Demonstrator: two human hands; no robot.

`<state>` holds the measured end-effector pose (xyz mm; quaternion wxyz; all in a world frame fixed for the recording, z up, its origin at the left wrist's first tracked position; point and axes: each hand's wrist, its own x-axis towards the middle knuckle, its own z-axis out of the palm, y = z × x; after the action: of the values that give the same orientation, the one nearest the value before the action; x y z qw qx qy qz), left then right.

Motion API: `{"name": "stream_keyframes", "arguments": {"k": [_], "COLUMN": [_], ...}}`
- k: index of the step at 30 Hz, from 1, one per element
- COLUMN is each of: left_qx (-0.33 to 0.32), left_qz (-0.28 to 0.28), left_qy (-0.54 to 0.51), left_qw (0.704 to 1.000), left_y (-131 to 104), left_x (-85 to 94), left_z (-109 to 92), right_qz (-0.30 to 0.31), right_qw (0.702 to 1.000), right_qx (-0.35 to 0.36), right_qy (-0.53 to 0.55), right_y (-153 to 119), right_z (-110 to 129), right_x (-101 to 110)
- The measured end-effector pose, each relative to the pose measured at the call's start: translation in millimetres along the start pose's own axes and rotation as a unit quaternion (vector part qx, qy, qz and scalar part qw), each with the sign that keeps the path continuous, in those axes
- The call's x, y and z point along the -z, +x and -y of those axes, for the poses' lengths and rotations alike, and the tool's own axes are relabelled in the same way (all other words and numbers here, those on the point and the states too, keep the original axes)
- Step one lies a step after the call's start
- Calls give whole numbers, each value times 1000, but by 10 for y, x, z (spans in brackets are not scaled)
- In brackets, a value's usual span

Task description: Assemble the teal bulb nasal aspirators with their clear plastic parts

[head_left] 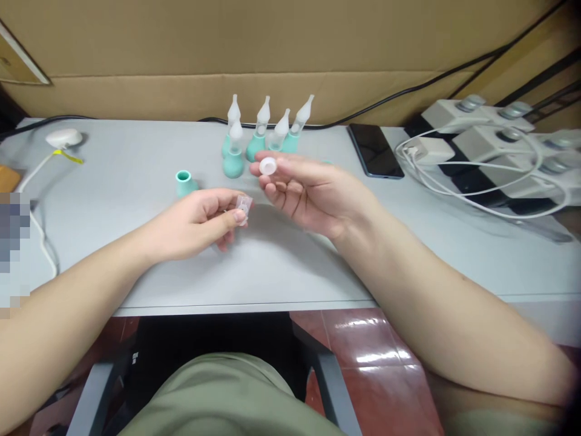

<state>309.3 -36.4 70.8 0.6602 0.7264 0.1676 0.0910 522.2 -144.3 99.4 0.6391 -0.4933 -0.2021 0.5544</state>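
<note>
White ring [267,166], clear bit [246,203], in from the counter's [272,272] front edge
Left grip [200,224] pinches bit, right grip [313,194] ring; probably light, slick, so grab edges.

ur pale gray desk [281,272] faces a brown wall [190,42], ur chair's [327,363] over red tile flr [363,342] w/ glare [381,357]

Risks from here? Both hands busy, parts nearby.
1. The small white round piece sits at the fingertips of the right hand; it might slip and roll off.
2. That hand is close to the standing teal-and-white bulbs, so a careless move could topple one.
3. The open-topped teal piece is right by the left hand, which holds a small clear piece; a nudge could tip it.
</note>
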Motion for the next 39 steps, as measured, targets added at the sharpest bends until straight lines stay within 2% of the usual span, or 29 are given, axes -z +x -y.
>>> {"name": "stream_keyframes", "arguments": {"k": [2,6,7,11,15,18,21,25,28,32,35,39], "left_qx": [4,12,12,5,6,6,5,-12,-33,-46,-42,-30], "left_qz": [-5,-17,-20,-22,-19,-17,-19,-7,13,18,22,19], "left_qy": [6,25,27,34,38,34,40,51,51,85,97,59], "left_qw": [1000,999,999,999,999,999,999,999,998,995,994,998], "left_y": [-20,-53,-56,-59,-72,-75,-63,-43,-45,-65,-61,-42], "left_x": [13,43,47,54,71,80,63,33,54,98,86,49], "left_z": [17,42,44,50,79,100,92,50,40,57,39,-4], "right_qz": [-38,-93,-89,-159,-164,-149,-92,37,99,129,156,172], "right_qw": [999,981,980,975,978,981,986,982,979,980,974,970], "right_qx": [36,160,160,129,107,104,115,141,115,81,95,108], "right_qy": [-6,-53,-76,-83,-76,-67,-72,-118,-137,-131,-131,-133], "right_y": [-73,-288,-338,-424,-398,-414,-430,-321,-174,-54,-46,-47], "right_z": [209,671,754,860,778,718,592,245,3,-135,-156,-170], "right_x": [9,151,205,422,586,615,526,297,168,145,176,199]}}
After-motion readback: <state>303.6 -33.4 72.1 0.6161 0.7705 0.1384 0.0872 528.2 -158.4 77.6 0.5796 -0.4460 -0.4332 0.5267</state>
